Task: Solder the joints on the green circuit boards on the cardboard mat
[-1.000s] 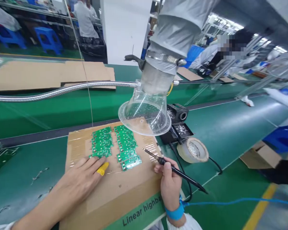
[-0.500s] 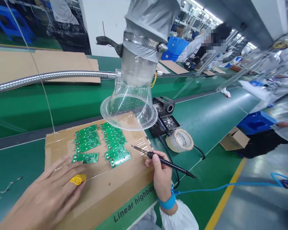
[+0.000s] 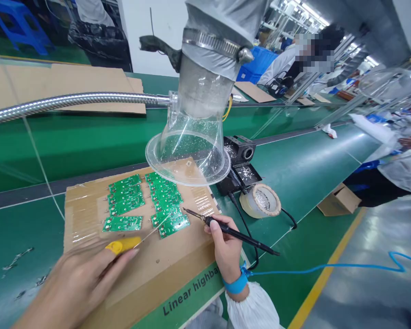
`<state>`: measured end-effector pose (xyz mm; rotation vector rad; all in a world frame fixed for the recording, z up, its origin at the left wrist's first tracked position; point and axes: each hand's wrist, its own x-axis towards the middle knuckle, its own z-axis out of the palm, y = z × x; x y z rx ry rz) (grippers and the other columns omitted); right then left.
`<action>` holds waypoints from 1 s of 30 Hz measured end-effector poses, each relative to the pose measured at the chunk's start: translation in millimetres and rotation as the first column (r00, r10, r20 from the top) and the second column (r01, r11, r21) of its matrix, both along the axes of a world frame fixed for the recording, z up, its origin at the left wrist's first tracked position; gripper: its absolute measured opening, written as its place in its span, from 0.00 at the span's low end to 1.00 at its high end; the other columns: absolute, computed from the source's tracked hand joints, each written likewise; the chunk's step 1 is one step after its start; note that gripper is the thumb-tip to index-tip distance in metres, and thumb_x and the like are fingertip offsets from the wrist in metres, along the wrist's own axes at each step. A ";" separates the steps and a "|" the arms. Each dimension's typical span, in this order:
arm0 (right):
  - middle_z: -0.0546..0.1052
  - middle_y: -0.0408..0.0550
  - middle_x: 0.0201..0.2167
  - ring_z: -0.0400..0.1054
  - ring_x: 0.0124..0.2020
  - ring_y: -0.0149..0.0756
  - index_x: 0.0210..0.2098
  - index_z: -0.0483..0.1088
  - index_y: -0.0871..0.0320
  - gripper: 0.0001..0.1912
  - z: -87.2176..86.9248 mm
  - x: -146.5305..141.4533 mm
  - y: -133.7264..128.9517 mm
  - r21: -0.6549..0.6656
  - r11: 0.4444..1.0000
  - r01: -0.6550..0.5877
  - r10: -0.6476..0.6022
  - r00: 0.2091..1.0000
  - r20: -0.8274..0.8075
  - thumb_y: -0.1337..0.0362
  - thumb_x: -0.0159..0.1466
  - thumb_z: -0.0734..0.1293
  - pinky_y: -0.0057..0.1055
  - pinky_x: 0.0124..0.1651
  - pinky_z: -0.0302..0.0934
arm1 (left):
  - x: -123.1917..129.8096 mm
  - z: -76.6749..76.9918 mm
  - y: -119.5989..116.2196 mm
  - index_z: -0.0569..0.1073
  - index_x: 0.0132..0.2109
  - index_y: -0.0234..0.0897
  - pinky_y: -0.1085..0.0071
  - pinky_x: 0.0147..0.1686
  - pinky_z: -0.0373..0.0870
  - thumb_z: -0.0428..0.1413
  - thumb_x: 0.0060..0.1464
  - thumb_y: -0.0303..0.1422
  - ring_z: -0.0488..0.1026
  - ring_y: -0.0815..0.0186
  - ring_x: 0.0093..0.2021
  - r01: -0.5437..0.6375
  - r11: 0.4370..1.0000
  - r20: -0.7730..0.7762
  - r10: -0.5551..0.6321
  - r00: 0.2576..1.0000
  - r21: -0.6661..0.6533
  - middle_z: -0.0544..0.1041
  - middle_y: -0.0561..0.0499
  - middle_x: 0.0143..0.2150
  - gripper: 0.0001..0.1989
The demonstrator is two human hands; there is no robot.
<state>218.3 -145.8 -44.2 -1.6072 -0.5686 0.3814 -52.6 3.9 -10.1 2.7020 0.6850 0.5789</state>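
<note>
Swung up toward the boards, the left hand (image 3: pixel 78 283) pinched solder wire (image 3: pixel 154 230) through a yellow finger cot (image 3: pixel 121 245), the wire slanting up-right, its end over green circuit boards (image 3: pixel 167 219) on a cardboard sheet (image 3: pixel 85 219). The right hand (image 3: pixel 226 242) gripped a soldering iron (image 3: pixel 233 234), its tip pointing up-left just beside them.

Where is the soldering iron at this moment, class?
In the head view, the soldering iron is held in the right hand, its tip pointing left toward the green circuit boards on the cardboard sheet.
</note>
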 end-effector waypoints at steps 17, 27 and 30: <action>0.82 0.48 0.34 0.77 0.36 0.40 0.41 0.77 0.54 0.11 -4.1 1.9 -3.5 -0.113 0.991 -0.065 0.075 0.993 0.088 0.53 0.66 0.70 0.38 0.42 0.72 | 52.8 -6.1 -3.6 0.78 0.30 0.41 0.65 0.30 0.67 0.47 0.70 0.33 0.77 0.63 0.29 0.012 0.969 -0.049 0.000 0.999 0.247 0.80 0.53 0.29 0.21; 0.82 0.47 0.36 0.78 0.37 0.41 0.41 0.77 0.53 0.11 -4.9 1.5 -3.6 -0.116 0.991 -0.067 0.078 0.992 0.100 0.53 0.66 0.71 0.39 0.43 0.73 | 58.5 -7.6 -2.7 0.77 0.32 0.40 0.66 0.34 0.71 0.48 0.71 0.35 0.81 0.62 0.33 -0.026 0.956 -0.003 0.028 1.000 0.292 0.83 0.51 0.33 0.20; 0.82 0.48 0.36 0.78 0.38 0.41 0.41 0.77 0.52 0.10 -2.9 1.2 -3.4 -0.128 0.989 -0.072 0.087 0.989 0.116 0.54 0.66 0.71 0.39 0.44 0.73 | 60.3 -8.8 -3.6 0.77 0.31 0.40 0.66 0.35 0.72 0.48 0.71 0.35 0.81 0.63 0.34 -0.021 0.960 -0.004 0.023 1.000 0.280 0.83 0.51 0.34 0.20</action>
